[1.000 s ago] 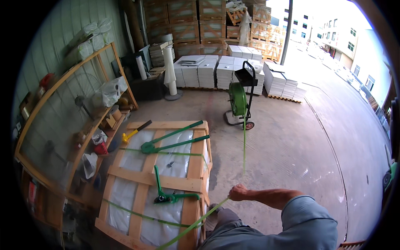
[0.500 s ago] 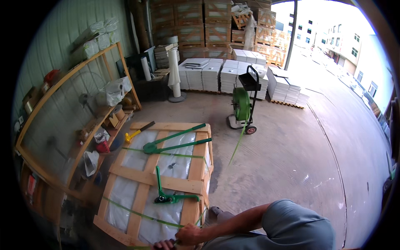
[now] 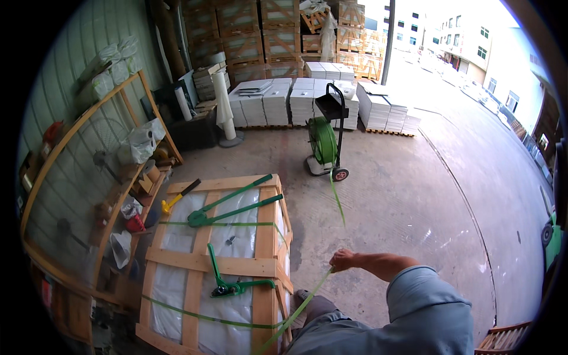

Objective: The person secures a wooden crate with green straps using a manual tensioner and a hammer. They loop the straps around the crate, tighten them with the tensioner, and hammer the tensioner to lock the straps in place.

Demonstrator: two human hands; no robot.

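My right hand is out to the right of the wooden crate, closed around a green strap. From the hand the strap slants down-left past the crate's near right corner and leaves the lower edge. My left hand is out of sight. On the crate's slats and white plastic wrapping lie a green strapping tensioner, a long-handled green crimping tool and a yellow hammer with a black handle. Two green straps cross the crate top, one far and one near.
A black wheeled cart with a green strap reel stands beyond the crate, its strap trailing onto the floor. Stacked white slabs and wooden crates are behind it. A wooden-framed shelf with a fan runs along the left.
My right hand has moved from the crate's near edge out to the right, drawing the strap with it. My left hand has left the picture. The view has shifted slightly right.
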